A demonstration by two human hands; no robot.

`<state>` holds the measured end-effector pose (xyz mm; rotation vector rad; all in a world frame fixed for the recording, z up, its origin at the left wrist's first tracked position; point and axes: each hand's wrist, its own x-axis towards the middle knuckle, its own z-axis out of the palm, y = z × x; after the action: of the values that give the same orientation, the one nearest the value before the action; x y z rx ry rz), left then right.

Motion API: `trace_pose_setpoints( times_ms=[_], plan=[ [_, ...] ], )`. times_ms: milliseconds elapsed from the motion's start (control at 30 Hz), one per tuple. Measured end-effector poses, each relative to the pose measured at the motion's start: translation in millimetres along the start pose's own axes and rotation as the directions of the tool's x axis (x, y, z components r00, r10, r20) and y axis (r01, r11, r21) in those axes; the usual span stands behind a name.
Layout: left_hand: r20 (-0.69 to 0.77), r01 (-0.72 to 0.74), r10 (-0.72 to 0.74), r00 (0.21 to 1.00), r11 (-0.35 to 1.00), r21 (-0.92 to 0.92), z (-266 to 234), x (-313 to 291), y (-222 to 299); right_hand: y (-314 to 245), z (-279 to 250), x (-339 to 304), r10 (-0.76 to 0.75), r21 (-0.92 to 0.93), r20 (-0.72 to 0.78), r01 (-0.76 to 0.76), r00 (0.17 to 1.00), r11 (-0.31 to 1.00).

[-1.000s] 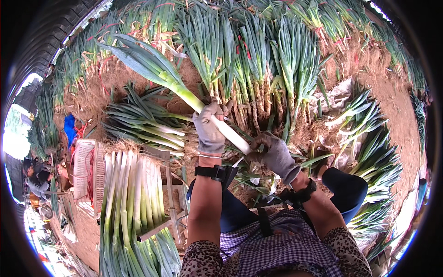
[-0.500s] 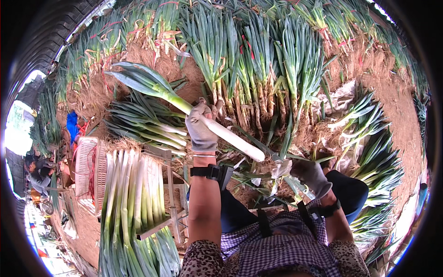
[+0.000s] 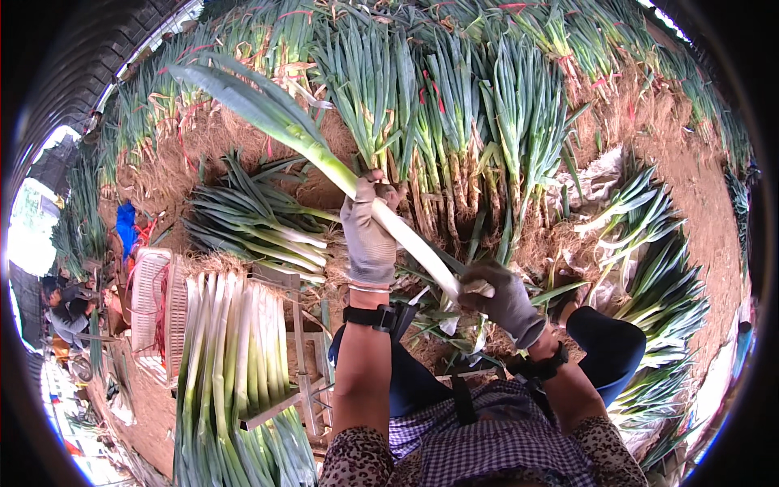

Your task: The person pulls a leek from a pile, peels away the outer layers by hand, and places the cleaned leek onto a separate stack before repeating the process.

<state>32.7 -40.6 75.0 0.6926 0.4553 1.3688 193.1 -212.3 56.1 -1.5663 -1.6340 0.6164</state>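
Note:
A single long leek (image 3: pixel 415 247) slants in front of me, its green leaves up at the far left and its white end down toward the right. My left hand (image 3: pixel 369 235), in a grey work glove, is wrapped round the middle of its stalk. At the white end, my gloved right hand (image 3: pixel 503 300) has its fingers curled closed against the tip. Beyond my hands stands an upright bunch of untrimmed leeks (image 3: pixel 454 105) with brown, dry lower stalks. Left of my left hand lies a pile of leeks (image 3: pixel 260 219) with pale stalks.
Peeled leeks (image 3: pixel 227 349) lie in a metal rack (image 3: pixel 304 381) at my left. Behind it stands a pink plastic basket (image 3: pixel 150 300). More leeks (image 3: pixel 669 300) lie at the right, near crumpled sacking (image 3: pixel 596 174). Another person (image 3: pixel 69 312) is at the far left.
My right hand has moved left and up from beside my knee to the leek's white end. My left hand has shifted slightly right, tipping the leek more steeply.

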Motion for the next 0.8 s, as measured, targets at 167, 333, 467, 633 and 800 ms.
trace_pose_setpoints(
  times_ms=[167, 333, 467, 633, 800],
  plan=[
    [-0.044, 0.085, -0.079, 0.996, 0.986, 0.143, 20, -10, -2, -40, -3, 63, -0.019, 0.156, -0.112, 0.036, 0.994, 0.987],
    [-0.097, 0.169, -0.151, 0.984, 0.965, 0.203, 22, -20, 6, -54, -1, 85, -0.041, 0.122, 0.044, 0.035, 0.998, 0.992],
    [-0.087, 0.184, -0.169, 0.982, 0.959, 0.216, 24, -22, 8, -54, 6, 85, 0.033, 0.219, 0.112, -0.057, 0.993, 0.974],
    [-0.057, 0.163, -0.153, 0.987, 0.934, 0.317, 26, -22, 11, -47, 20, 77, 0.051, 0.236, 0.055, -0.063, 0.997, 0.97],
    [-0.025, 0.034, -0.026, 0.999, 0.924, 0.38, 26, -22, 4, -61, 24, 77, -0.151, -0.001, -0.186, 0.153, 0.971, 0.988]
  ],
)
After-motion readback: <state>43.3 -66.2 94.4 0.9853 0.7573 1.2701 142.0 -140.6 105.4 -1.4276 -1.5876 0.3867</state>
